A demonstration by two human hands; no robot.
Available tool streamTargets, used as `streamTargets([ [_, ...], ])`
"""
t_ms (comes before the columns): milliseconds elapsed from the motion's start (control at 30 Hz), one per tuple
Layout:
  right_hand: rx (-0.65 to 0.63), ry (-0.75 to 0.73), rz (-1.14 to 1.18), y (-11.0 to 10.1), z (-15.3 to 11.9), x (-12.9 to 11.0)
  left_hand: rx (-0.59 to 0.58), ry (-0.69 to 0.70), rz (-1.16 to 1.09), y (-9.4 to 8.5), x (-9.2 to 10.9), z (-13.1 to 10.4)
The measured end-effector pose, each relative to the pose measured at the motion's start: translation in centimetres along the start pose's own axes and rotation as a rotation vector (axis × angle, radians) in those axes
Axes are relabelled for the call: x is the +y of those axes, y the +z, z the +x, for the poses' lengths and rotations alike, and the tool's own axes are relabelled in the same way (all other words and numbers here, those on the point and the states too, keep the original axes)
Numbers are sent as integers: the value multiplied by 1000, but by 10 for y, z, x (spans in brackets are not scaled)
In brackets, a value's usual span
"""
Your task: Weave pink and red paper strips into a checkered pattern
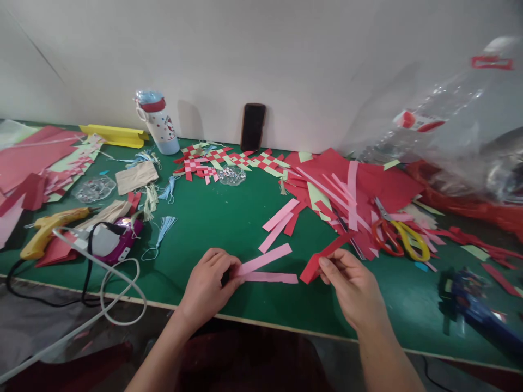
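A smooth pale-grey wall [310, 60] spans twelve o'clock, behind a long, flat green tabletop [216, 218]; dim grey floor [24, 324] at eight o'clock.

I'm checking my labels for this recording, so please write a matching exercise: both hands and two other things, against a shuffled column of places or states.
Column one:
1. Bare left hand
2. Bare right hand
3. Black rectangular phone
4. Yellow plastic glue gun

Column two:
A. Upright by the pale wall
B. Holding red paper
C. Left part of the green table
D. Holding pink paper

Pairs: 1-D, 2-B, 3-A, 4-C
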State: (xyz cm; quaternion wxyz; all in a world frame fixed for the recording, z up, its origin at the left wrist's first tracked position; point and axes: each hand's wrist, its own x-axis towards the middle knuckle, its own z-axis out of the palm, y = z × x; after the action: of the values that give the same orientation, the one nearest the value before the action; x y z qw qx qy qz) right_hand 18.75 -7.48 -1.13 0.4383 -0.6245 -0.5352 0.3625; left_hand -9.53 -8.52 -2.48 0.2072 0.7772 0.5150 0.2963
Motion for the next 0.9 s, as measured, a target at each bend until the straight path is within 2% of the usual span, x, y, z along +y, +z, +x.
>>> streamTargets([
  [100,-89,-99,-87,9,-10,-7,-3,3,0,0,-2,-1],
  [267,-250,-398,-168,36,-28,-16,-1,21,-4,2,-3,-2],
  [500,-440,-544,-81,64,-45,-24,-29,69,-15,2,-4,-2],
  [633,-478,-480,-31,67,-50,-20,-45,86,7,3,-4,-1],
  [800,-513,-205,60,63,-51,-18,-79,107,35,2,-4,-1],
  [900,-543,-114,83,61,-51,-20,-90,136,18,-5,-2,-6],
])
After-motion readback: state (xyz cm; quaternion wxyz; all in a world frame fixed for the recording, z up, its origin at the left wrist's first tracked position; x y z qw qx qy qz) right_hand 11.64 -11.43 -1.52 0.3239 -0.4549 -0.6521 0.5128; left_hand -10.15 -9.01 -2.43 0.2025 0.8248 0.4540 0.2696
